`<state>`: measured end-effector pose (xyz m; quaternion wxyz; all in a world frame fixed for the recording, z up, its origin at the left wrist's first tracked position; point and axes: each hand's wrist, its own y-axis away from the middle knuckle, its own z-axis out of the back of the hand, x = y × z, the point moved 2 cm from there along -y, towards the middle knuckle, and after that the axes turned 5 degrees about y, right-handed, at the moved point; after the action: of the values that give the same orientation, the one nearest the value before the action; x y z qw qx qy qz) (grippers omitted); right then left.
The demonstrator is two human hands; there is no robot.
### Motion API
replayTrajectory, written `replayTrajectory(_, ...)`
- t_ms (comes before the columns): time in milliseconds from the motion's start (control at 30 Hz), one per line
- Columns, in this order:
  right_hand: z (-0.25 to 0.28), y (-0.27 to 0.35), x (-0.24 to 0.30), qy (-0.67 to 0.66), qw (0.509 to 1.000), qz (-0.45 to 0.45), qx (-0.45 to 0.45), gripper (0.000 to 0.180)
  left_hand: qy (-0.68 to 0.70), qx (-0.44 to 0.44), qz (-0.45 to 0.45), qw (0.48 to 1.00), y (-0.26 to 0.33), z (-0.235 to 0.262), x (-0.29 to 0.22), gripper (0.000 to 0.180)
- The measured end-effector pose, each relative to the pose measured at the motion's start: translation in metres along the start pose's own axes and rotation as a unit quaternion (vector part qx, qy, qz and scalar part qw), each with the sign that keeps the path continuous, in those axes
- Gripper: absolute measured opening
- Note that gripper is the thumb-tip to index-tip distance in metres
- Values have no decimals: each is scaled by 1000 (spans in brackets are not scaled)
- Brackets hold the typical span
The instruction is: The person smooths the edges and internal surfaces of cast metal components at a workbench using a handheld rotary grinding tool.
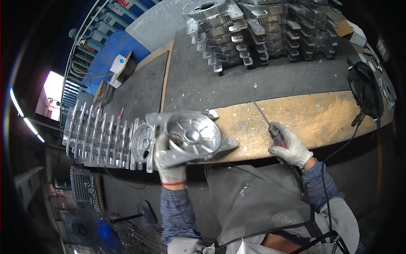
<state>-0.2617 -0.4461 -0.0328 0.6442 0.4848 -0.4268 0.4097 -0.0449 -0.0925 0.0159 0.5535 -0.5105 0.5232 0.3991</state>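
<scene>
My left hand (171,174), in a pale knit glove with a red cuff edge, grips a silvery metal casting (191,134) by its left side. The casting has a round, ribbed dish with a hub and flat lugs; it is tilted and slightly blurred over the bench's front edge. Part of my fingers is hidden behind it. Closed in my gloved right hand (292,146) is a hand tool (277,136) with a dark and red handle and a long thin shaft. Its shaft points up and left over the wooden strip, apart from the casting.
A row of similar castings (99,137) stands on edge at the left. Tall stacks of castings (266,31) fill the far side of the dark bench mat (194,80). Metal chips dot the wooden strip (313,110). A black bag (364,86) with a cord lies right.
</scene>
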Motion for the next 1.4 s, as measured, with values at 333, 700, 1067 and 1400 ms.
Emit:
replayTrajectory(333, -5, 7, -3, 0, 996, -30, -90, 85, 106, -70, 189, 974, 178, -49, 46, 41)
replayTrajectory(700, 10, 48, 0, -45, 970, -23, -240, 79, -272, 362, 118, 884, 165, -143, 92, 48)
replayTrajectory(1067, 37, 78, -26, -44, 941, -44, -332, 74, -329, 378, -399, 768, 49, -117, 29, 37)
replayTrajectory(1400, 20, 82, -12, -14, 947, -99, -306, 77, -425, 509, -539, 519, -81, -129, 42, 56)
